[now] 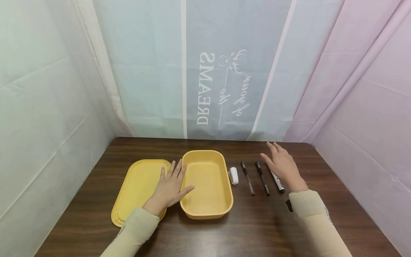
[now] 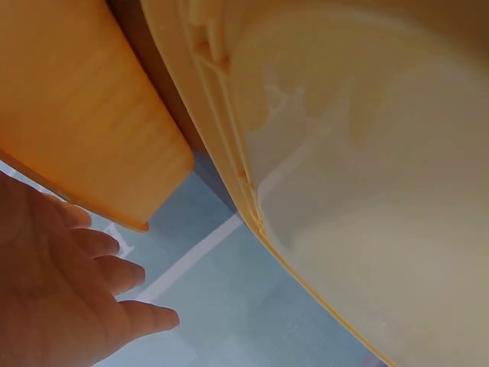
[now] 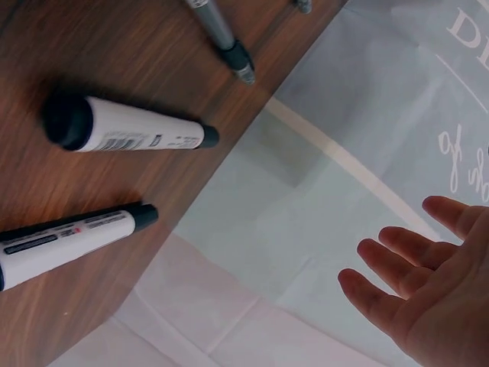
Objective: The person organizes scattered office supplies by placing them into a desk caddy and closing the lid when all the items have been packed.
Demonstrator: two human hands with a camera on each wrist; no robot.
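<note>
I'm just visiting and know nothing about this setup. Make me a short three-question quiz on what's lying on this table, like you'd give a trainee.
1. True or false: the yellow box has something in it.
2. What does the left hand rest on? A) the yellow lid B) a pen C) the white stapler
3. Fill in: the right hand hovers with straight fingers over a white ____.

Key
1. False: the box shows only its bare floor.
2. A: the palm lies on the lid, its thumb toward the box.
3. Marker; two thin dark pens lie beside it.
</note>
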